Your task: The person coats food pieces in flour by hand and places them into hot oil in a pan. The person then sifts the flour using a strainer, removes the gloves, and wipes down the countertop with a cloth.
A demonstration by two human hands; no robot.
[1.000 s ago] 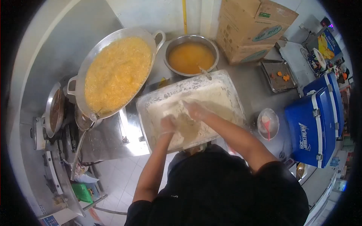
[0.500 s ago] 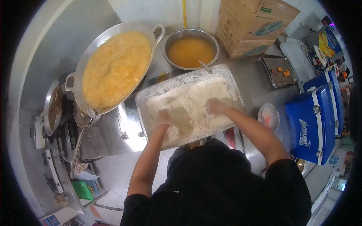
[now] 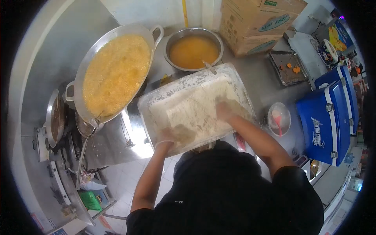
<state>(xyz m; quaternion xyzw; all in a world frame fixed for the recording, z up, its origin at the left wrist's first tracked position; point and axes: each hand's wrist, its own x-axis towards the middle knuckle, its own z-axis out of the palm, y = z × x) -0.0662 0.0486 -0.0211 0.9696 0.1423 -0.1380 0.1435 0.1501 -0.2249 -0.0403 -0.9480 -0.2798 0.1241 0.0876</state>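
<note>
A wide metal tray (image 3: 166, 93) lies across the counter, holding a layer of pale, flour-like powder (image 3: 201, 98). My left hand (image 3: 166, 136) is in the powder by the tray's near left side, with a pale band at the wrist. On the right side of the powder rests my right hand (image 3: 225, 111). Motion blur and powder hide the fingers of both hands, so whether they hold anything cannot be made out.
Left of the tray stands a large wok (image 3: 79, 84) of bubbling yellow oil (image 3: 117, 74). A metal bowl (image 3: 167, 53) of orange liquid sits behind it. Rightward are a small bowl (image 3: 287, 117) with a pink utensil, a dark baking tray (image 3: 288, 74), cardboard boxes (image 3: 254, 27) and a blue cooler (image 3: 323, 125).
My left hand has moved toward the tray's near edge. My right hand has shifted only slightly. The powder between them looks smoother, and the whole view has tilted a little.
</note>
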